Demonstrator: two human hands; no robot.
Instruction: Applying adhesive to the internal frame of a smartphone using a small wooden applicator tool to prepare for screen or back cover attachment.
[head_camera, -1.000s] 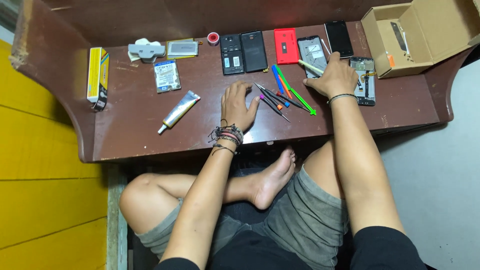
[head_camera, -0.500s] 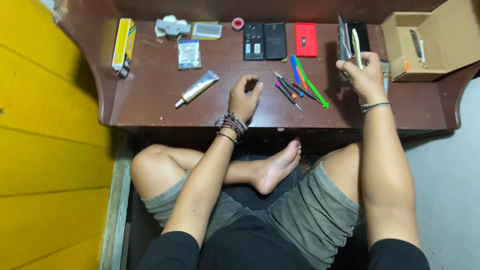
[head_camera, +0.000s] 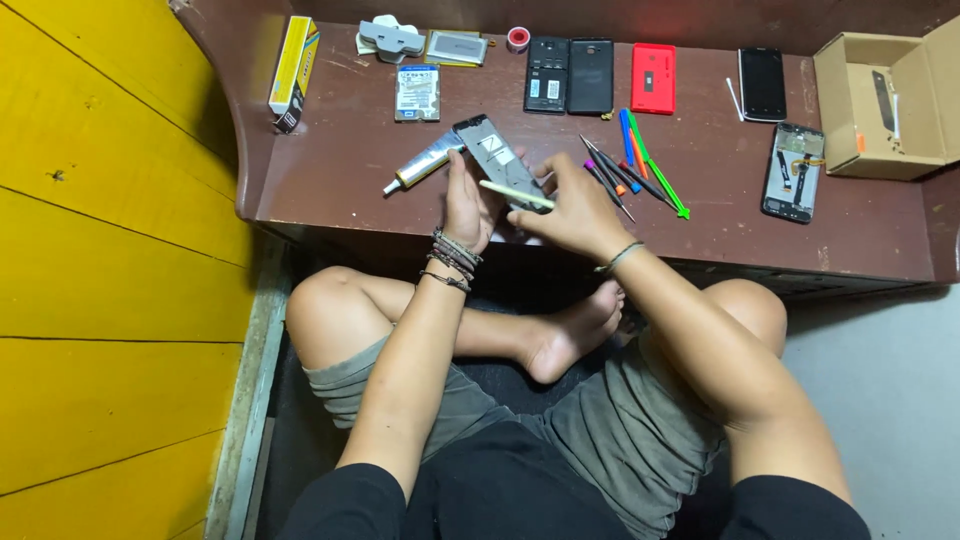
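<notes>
Both of my hands meet over the front of the brown table (head_camera: 330, 170). My left hand (head_camera: 468, 205) grips the lower edge of an opened phone frame (head_camera: 495, 155), which is tilted up off the table. My right hand (head_camera: 570, 205) touches the same phone frame and holds a pale thin pry stick (head_camera: 515, 194) across it. A glue tube (head_camera: 420, 168) lies just left of my left hand. Several coloured pry tools and screwdrivers (head_camera: 635, 165) lie to the right of my right hand.
Along the back lie a yellow box (head_camera: 293, 58), a hard drive (head_camera: 416, 92), two black phone backs (head_camera: 570, 75), a red cover (head_camera: 653, 78) and a black phone (head_camera: 763, 83). Another opened phone (head_camera: 794, 170) and a cardboard box (head_camera: 885, 95) sit right. A yellow wall (head_camera: 100, 250) stands left.
My right hand carried the phone frame and the pry stick from the right side of the table to the middle. My left hand lifted off the table and took hold of the frame.
</notes>
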